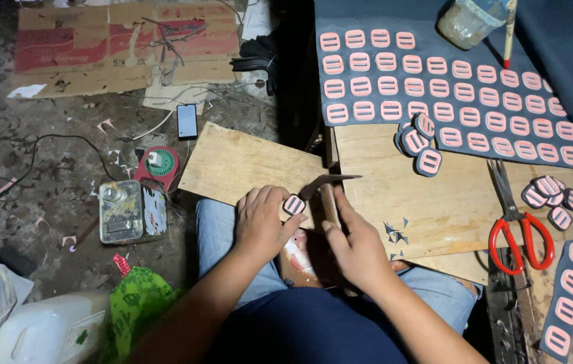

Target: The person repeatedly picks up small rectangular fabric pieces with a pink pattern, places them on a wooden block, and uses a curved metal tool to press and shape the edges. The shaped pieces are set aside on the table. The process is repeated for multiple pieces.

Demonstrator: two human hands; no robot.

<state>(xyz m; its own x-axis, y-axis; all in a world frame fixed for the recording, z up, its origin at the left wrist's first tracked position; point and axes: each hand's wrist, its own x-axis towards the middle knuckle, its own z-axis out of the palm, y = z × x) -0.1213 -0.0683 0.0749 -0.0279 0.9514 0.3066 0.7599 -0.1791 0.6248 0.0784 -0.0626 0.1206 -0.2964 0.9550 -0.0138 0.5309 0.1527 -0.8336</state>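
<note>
One pair of red-handled steel scissors, one black rectangular phone, one white plastic jug, and two bare hands: left, right.

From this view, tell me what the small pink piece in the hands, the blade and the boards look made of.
Pink piece: looks like matte foam or rubber, pink face over a dark edge. Blade: probably metal, thin and dull grey. Boards: raw plywood, pale with visible grain, unfinished. Left hand holds the piece; right hand works the blade.

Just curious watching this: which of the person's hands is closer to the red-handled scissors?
Right. The right hand lies left of the red-handled scissors on the board; the left hand is farther left, holding a pink piece.
</note>
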